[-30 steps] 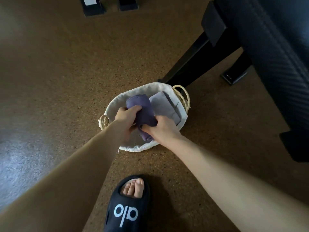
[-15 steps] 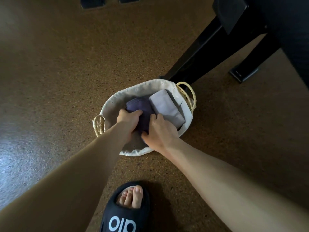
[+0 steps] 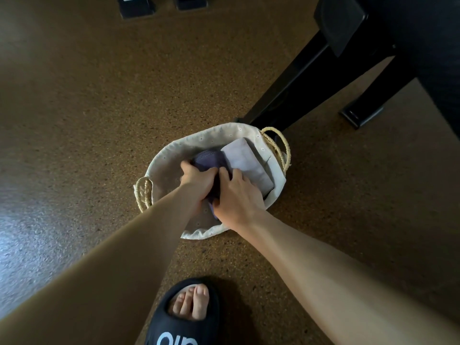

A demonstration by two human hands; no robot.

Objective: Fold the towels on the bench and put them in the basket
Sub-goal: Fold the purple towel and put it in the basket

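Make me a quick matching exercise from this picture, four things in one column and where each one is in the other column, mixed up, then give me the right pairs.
Things:
1. purple towel
2. pale lilac towel
3. black slide sandal
4. rope handle

Places:
A. on the foot at the bottom edge of the view
B. on the basket's left end
C. in the basket, under both hands
D. in the basket, on the right side, untouched by the left hand

Pairs: 1-C, 2-D, 3-A, 4-B

The right hand lies on the purple towel next to the lilac one.
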